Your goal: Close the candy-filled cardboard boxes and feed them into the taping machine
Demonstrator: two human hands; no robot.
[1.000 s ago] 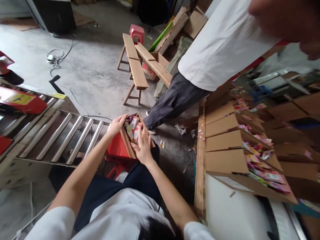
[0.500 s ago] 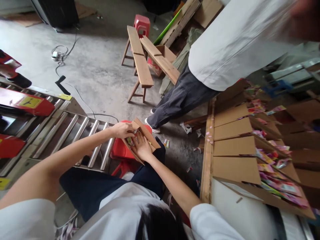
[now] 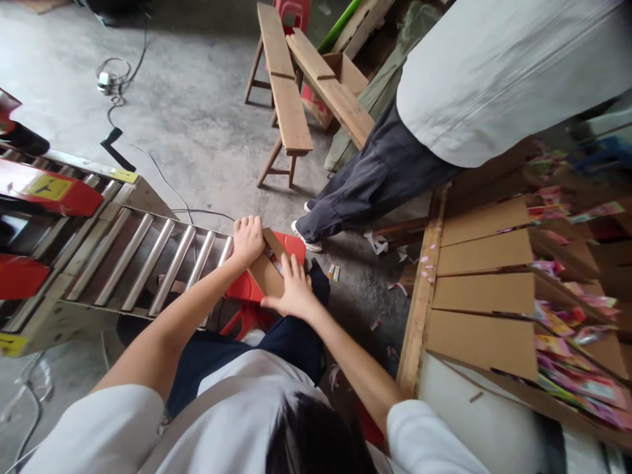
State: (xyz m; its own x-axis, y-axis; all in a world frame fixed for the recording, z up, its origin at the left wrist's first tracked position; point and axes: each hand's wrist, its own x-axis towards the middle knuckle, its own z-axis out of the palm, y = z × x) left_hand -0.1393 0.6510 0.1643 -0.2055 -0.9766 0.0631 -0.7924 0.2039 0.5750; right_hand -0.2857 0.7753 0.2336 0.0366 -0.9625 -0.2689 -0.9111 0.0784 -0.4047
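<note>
A small cardboard box (image 3: pixel 266 275) rests on a red plastic stool (image 3: pixel 239 287) in front of me. One of its flaps lies partly over the opening, and a narrow gap shows some printed packets inside. My left hand (image 3: pixel 248 240) has its fingers curled over the far left end of the box. My right hand (image 3: pixel 295 288) is spread across the right end, thumb out to the side and fingers reaching over the edge. Its palm hides that part of the box.
On my left runs a roller conveyor (image 3: pixel 162 260) with a red-sided machine (image 3: pixel 74 191). A person in grey trousers (image 3: pixel 365 174) stands ahead on the right. Open cartons (image 3: pixel 481 329) of colourful packets line a wooden-edged table (image 3: pixel 415 336). Wooden benches (image 3: pixel 289 108) stand further off.
My hands have come out of the box opening. The left now grips the box's far left end, the right lies spread over its right end, and a flap has folded inward.
</note>
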